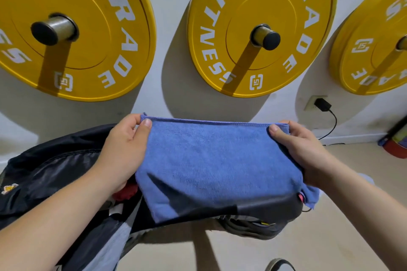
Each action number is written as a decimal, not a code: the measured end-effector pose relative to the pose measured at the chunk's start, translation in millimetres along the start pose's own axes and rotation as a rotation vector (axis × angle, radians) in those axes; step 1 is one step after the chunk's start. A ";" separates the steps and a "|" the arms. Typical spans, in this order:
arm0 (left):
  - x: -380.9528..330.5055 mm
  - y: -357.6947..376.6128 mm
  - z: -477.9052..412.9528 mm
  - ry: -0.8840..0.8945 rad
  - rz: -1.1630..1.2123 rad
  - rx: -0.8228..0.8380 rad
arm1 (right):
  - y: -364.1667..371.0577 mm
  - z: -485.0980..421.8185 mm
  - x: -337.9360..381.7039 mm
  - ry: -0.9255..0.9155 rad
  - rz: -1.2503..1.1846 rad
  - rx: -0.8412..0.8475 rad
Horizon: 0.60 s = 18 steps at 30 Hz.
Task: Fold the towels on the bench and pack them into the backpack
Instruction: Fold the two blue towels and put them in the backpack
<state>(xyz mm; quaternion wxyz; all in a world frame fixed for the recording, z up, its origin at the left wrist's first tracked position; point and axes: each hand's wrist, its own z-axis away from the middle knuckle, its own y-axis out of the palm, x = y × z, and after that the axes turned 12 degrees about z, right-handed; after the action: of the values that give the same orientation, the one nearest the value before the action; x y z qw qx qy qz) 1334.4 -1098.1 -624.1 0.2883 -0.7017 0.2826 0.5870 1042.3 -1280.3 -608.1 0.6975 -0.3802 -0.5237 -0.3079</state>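
A blue towel point(218, 160), folded into a rectangle, is held up over the black bench point(264, 207). My left hand point(123, 149) pinches its top left corner between thumb and fingers. At the top right corner my right hand point(301, 149) grips the edge, thumb on the front. The towel's lower edge hangs down onto the bench pad. A black backpack point(48, 169) lies on the left beside the towel, partly behind my left arm. Something red point(126, 191) shows under my left wrist, at the backpack's opening.
Yellow weight plates point(259, 28) hang on pegs on the white wall straight ahead. A black charger point(322, 104) is plugged in at the right, its cable trailing to the floor. Coloured gear point(394, 143) sits by the right wall. A shoe point(279, 265) shows at the bottom.
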 end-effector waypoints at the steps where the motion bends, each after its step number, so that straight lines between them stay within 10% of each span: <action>1: 2.4 0.0 -1.3 -0.023 -0.005 0.016 | -0.7 -1.7 -3.3 0.017 0.011 0.000; 6: 28.6 -0.8 -3.2 -0.129 -0.138 0.079 | 1.7 -14.8 -30.6 0.030 0.350 -0.109; 18: 54.3 12.3 -8.0 -0.348 -0.007 0.047 | 26.8 -28.7 -47.4 0.149 0.192 -0.188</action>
<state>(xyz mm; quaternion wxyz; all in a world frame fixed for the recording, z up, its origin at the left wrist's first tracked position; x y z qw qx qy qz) 1338.8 -1115.4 -677.4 0.3513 -0.5836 0.2395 0.6918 1066.3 -1289.3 -664.1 0.7221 -0.4680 -0.4005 -0.3149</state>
